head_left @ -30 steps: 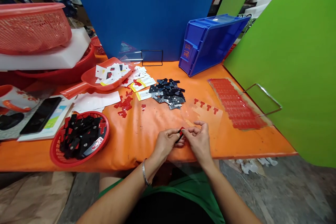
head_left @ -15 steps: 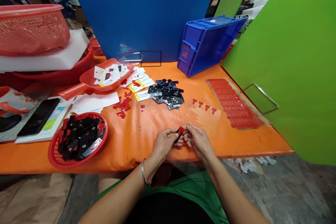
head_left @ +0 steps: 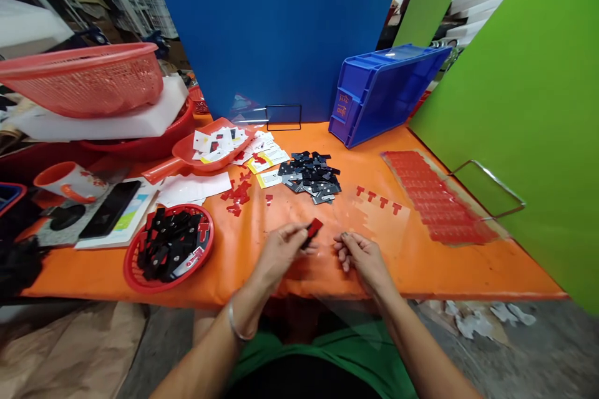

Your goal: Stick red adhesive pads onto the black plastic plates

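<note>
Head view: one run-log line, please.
left hand: holding black-and-red piece | right hand: apart from piece | black pieces: piled on orange table

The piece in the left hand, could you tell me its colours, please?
The piece is red and black, seen best in the head view.

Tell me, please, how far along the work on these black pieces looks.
Apparently done: black pieces with red parts in the red basket. In hand: a red-and-black piece, held by the left hand; the right hand is apart from it. Seemingly left: the dark pile and red T shapes.
</note>
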The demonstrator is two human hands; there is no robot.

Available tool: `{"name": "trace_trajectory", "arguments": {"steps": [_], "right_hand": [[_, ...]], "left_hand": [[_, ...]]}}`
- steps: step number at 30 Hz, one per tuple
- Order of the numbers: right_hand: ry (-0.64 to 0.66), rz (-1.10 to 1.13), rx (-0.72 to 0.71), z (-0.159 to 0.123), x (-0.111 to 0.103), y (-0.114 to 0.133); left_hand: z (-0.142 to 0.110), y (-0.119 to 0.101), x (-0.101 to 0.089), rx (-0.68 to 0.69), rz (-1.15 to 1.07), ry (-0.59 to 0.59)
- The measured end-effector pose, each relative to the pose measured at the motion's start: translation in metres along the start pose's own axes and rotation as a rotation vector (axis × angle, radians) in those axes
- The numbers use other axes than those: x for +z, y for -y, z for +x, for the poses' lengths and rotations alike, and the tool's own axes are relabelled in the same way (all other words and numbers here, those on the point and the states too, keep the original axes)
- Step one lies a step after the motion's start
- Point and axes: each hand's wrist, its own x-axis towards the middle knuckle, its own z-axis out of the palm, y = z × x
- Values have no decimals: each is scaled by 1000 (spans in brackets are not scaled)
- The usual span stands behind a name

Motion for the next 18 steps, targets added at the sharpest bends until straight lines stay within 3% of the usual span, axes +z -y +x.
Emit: {"name": "trace_trajectory", "arguments": {"steps": [4,7,10,12,14,18], "right_hand": [[18,-77,-15,-1,2,0],[41,-154,-31,-5,3,1],[65,-278,-130,-5,3,8],[59,-380,-254,0,4,15],[23,-493,-375,13,6,23],[-124,-775,-599,59,21,32]], "left_hand": [[-16,-54,-71,318,380,-368],[-34,-84,-124,396,870,-710],[-47,-93,-150,418,1227,-939],[-49,-87,-147,471,1258,-939],[-44,-72,-129,528,1183,-828],[-23,-27,-70,531,1020,-392]]}}
